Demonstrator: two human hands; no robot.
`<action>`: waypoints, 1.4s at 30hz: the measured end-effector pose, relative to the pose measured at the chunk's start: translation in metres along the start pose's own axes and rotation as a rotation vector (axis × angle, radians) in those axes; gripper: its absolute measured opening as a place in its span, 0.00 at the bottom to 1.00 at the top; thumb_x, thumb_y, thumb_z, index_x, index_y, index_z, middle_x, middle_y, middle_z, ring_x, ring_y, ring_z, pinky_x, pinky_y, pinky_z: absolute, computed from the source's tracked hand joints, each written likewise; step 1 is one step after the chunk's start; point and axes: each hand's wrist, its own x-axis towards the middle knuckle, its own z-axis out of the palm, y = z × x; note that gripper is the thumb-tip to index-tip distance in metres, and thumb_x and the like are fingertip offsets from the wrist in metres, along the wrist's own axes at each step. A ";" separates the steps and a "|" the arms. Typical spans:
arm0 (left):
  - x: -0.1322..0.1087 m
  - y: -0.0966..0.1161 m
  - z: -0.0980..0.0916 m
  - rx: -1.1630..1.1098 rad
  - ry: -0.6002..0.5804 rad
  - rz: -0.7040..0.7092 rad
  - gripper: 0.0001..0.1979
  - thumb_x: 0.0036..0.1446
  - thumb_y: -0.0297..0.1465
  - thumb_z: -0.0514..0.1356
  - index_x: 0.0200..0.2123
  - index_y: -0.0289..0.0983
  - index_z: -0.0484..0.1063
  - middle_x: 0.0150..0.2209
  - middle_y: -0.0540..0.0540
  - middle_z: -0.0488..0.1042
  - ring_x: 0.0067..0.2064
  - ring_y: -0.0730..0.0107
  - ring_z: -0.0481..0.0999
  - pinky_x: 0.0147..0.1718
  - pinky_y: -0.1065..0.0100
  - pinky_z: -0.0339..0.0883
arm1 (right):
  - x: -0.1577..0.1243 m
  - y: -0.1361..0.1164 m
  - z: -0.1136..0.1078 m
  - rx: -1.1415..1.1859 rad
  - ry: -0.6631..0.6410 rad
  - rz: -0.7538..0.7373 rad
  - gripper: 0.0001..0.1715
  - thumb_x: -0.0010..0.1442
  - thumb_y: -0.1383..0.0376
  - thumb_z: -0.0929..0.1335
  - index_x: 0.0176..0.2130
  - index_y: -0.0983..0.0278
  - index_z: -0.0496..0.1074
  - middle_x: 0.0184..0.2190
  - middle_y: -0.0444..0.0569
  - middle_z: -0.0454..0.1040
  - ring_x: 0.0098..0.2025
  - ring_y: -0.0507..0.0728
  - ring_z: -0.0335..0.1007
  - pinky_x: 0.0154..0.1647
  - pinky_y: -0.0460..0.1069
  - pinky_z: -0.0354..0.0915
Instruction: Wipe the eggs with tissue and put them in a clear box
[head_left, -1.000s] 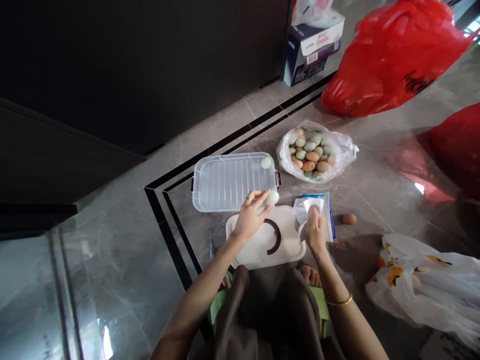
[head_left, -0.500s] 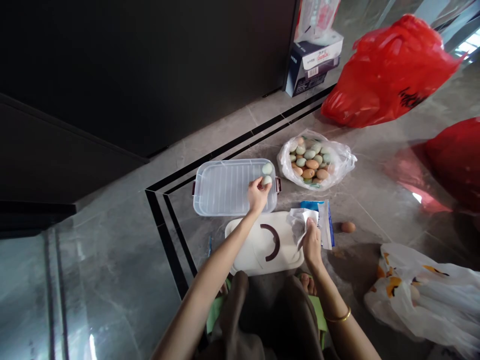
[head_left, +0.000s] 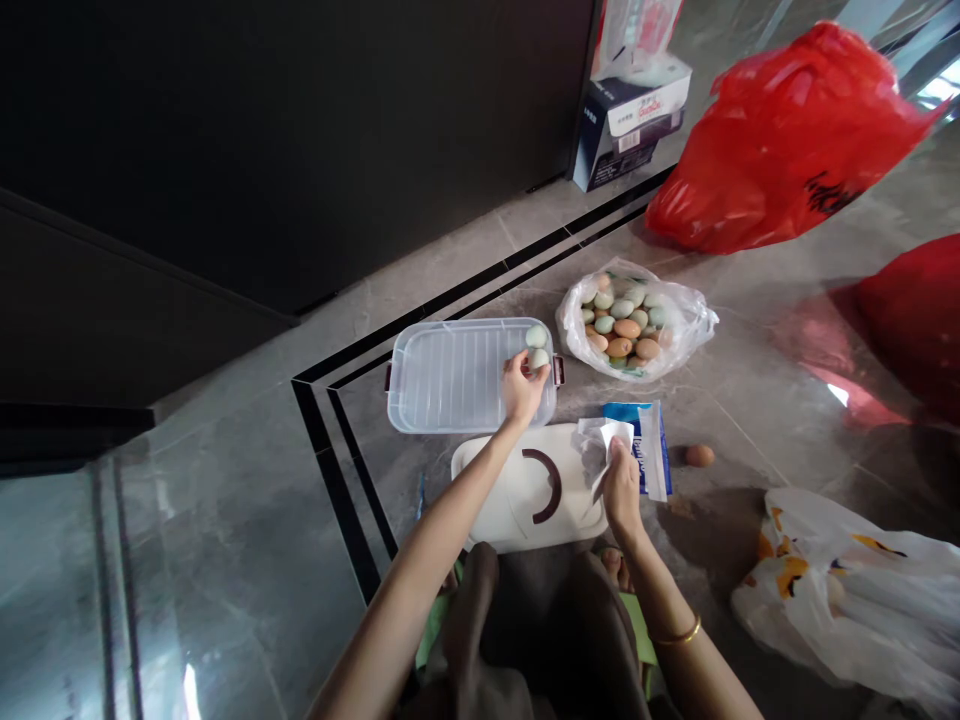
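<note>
My left hand is closed around a pale green egg inside the right end of a clear plastic box. Another pale egg lies in the box's far right corner, just beyond the held one. A crumpled white tissue is pinched in my right hand, over the right end of a white lid with a brown handle. Beside that hand lies a blue and white packet. One brown egg rests on the floor to its right.
A clear bag of green and brown eggs stands right of the box. Red bags sit at the upper right, a white bag at the lower right. Cartons stand by the dark cabinet.
My left hand has shifted slightly right with its egg, close against the other egg in the box. My right hand still holds the tissue, with little movement.
</note>
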 end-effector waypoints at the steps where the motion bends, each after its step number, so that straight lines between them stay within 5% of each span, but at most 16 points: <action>1: 0.000 0.000 -0.001 0.008 -0.005 -0.002 0.22 0.49 0.31 0.69 0.49 0.32 0.72 0.44 0.37 0.74 0.38 0.64 0.77 0.40 0.63 0.72 | 0.000 0.000 0.000 -0.002 -0.004 -0.002 0.29 0.58 0.43 0.55 0.28 0.63 0.67 0.31 0.55 0.74 0.38 0.60 0.69 0.40 0.52 0.66; 18: -0.003 0.000 -0.017 0.110 -0.056 0.164 0.24 0.52 0.36 0.67 0.51 0.35 0.70 0.47 0.38 0.73 0.41 0.64 0.75 0.44 0.62 0.70 | 0.001 -0.005 0.001 0.001 -0.012 -0.015 0.28 0.58 0.43 0.54 0.23 0.60 0.60 0.22 0.49 0.66 0.29 0.56 0.63 0.30 0.49 0.62; 22: -0.001 0.008 -0.033 0.165 0.000 0.258 0.19 0.59 0.37 0.60 0.52 0.35 0.67 0.50 0.37 0.72 0.47 0.62 0.73 0.47 0.61 0.68 | 0.002 -0.001 -0.001 0.077 -0.114 0.054 0.29 0.58 0.41 0.58 0.22 0.60 0.57 0.18 0.43 0.60 0.24 0.52 0.56 0.25 0.47 0.57; 25: 0.006 0.006 -0.058 0.217 0.060 0.309 0.17 0.61 0.34 0.56 0.51 0.35 0.67 0.50 0.37 0.72 0.48 0.61 0.73 0.48 0.61 0.67 | 0.006 0.006 0.001 0.151 -0.238 0.138 0.29 0.56 0.40 0.63 0.25 0.63 0.62 0.18 0.42 0.62 0.23 0.52 0.57 0.24 0.47 0.56; 28: 0.024 -0.006 -0.103 0.379 0.172 0.311 0.18 0.61 0.32 0.56 0.53 0.34 0.67 0.53 0.36 0.71 0.55 0.57 0.70 0.55 0.57 0.63 | 0.019 0.006 0.007 0.111 -0.235 -0.024 0.24 0.53 0.47 0.68 0.36 0.67 0.69 0.27 0.47 0.71 0.29 0.55 0.65 0.31 0.48 0.62; 32: 0.051 -0.030 -0.178 0.699 0.308 0.013 0.29 0.58 0.34 0.59 0.60 0.28 0.61 0.63 0.30 0.61 0.64 0.46 0.59 0.61 0.49 0.53 | 0.049 -0.014 0.024 -0.084 -0.273 -0.251 0.33 0.53 0.52 0.69 0.54 0.65 0.67 0.40 0.52 0.76 0.39 0.58 0.72 0.41 0.49 0.65; 35: 0.058 -0.049 -0.218 0.736 0.229 -0.154 0.24 0.55 0.37 0.62 0.50 0.26 0.70 0.50 0.29 0.75 0.54 0.43 0.72 0.53 0.50 0.64 | 0.068 -0.035 0.040 -0.416 -0.299 -0.300 0.30 0.57 0.48 0.67 0.51 0.64 0.71 0.35 0.53 0.78 0.37 0.60 0.74 0.39 0.50 0.64; 38: 0.053 -0.064 -0.231 0.720 0.114 -0.235 0.15 0.54 0.38 0.62 0.41 0.35 0.76 0.36 0.41 0.81 0.41 0.54 0.79 0.43 0.62 0.69 | 0.074 -0.047 0.052 -0.706 -0.288 -0.339 0.30 0.61 0.53 0.65 0.58 0.66 0.67 0.31 0.55 0.78 0.35 0.63 0.75 0.36 0.51 0.63; 42: 0.045 -0.073 -0.224 0.713 0.103 -0.246 0.16 0.57 0.36 0.59 0.46 0.36 0.76 0.40 0.40 0.81 0.43 0.58 0.79 0.42 0.66 0.68 | 0.072 -0.047 0.062 -0.851 -0.276 -0.407 0.34 0.63 0.60 0.62 0.66 0.66 0.56 0.33 0.57 0.78 0.35 0.63 0.76 0.37 0.52 0.64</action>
